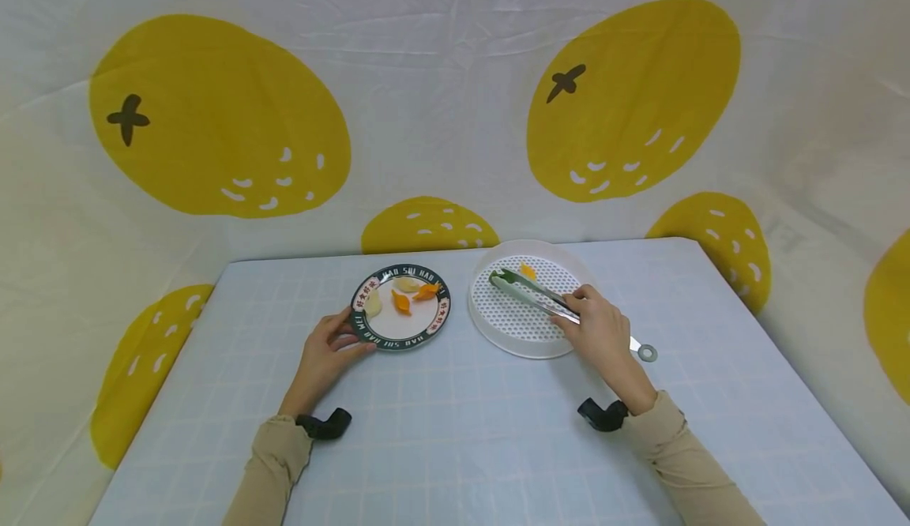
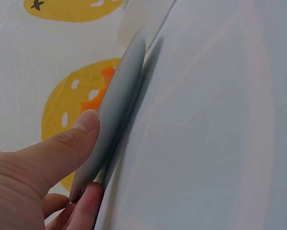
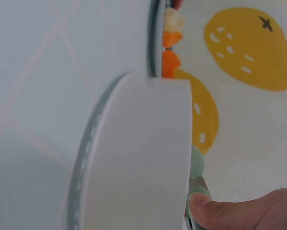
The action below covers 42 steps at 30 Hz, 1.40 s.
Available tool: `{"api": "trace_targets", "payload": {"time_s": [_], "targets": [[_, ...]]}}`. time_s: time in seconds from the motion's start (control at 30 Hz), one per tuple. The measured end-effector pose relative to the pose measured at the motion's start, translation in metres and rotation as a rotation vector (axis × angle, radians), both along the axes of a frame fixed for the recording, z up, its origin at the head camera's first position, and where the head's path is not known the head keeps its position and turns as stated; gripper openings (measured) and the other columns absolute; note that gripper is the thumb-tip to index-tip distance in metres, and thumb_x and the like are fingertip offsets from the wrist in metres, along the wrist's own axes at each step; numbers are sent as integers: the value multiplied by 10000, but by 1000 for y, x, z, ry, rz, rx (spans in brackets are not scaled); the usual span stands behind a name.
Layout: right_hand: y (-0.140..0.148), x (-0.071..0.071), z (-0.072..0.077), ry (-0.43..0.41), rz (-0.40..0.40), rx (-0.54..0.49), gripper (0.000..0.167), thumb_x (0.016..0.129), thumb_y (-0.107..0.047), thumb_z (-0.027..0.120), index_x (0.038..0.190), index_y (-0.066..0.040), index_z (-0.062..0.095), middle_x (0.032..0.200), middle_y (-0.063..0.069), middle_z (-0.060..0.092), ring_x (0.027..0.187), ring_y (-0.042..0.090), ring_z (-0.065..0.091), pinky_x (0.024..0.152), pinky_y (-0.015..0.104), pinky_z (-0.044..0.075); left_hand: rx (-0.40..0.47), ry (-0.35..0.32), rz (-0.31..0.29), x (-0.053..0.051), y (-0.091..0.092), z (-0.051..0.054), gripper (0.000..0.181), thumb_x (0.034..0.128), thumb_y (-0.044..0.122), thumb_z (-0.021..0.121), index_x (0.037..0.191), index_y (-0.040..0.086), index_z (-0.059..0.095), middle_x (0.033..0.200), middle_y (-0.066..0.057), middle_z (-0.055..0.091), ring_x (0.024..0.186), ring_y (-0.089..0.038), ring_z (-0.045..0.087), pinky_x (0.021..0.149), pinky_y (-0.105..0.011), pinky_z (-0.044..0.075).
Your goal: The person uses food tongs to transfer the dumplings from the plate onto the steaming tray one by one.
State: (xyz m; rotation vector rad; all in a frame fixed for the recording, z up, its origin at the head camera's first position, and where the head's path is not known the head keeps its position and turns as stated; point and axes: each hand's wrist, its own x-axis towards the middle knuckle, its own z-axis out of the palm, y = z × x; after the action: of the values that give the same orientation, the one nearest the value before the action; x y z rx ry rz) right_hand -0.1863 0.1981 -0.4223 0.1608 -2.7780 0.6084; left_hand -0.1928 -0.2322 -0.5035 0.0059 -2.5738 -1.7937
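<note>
My left hand (image 1: 332,354) grips the near-left rim of a round plate (image 1: 400,343) with a dark green lettered border, thumb above and fingers at its underside. Several small orange and cream dumpling-like pieces (image 1: 401,302) lie on it. To its right stands a white round steamer tray (image 1: 506,344) with a perforated bottom, holding a yellow-orange piece (image 1: 528,271). My right hand (image 1: 600,332) holds metal tongs (image 1: 543,302) with pale green tips over the tray. Something darker green (image 1: 498,276) shows at the tips; whether they pinch it I cannot tell.
A pale blue checked cloth (image 1: 455,447) covers the table. Behind it hangs a white curtain (image 1: 441,115) with large yellow fruit prints. The tray and plate stand near the table's back edge, with a narrow gap between them.
</note>
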Motion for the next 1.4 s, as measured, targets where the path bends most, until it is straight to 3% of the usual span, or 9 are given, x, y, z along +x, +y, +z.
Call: {"api": "trace_targets", "payload": {"time_s": [0.63,1.13,1.4], "targets": [[-3,-3,0,-112,-59,39,444,811,-190,829,1165,45,700,1074,167,612,742,292,581,499,354,470,20,8,1,1,-1,-3,966,752,307,879,1538,111,353,1315,-80,460,1170,-224,540,951,-157,528],[-12,-4,14,-28,-37,29,462,798,-227,838,1165,21,707,1045,152,619,747,286,591,484,360,482,10,17,5,-1,-3,-3,963,747,329,883,1533,119,367,1306,-71,468,1159,-221,543,939,-148,530],[-30,-10,21,-22,19,5,462,798,-236,833,1169,11,713,1048,137,624,776,278,593,499,364,488,7,9,5,-2,-2,-3,970,745,329,885,1536,120,364,1299,-73,470,1152,-223,547,940,-155,533]]}}
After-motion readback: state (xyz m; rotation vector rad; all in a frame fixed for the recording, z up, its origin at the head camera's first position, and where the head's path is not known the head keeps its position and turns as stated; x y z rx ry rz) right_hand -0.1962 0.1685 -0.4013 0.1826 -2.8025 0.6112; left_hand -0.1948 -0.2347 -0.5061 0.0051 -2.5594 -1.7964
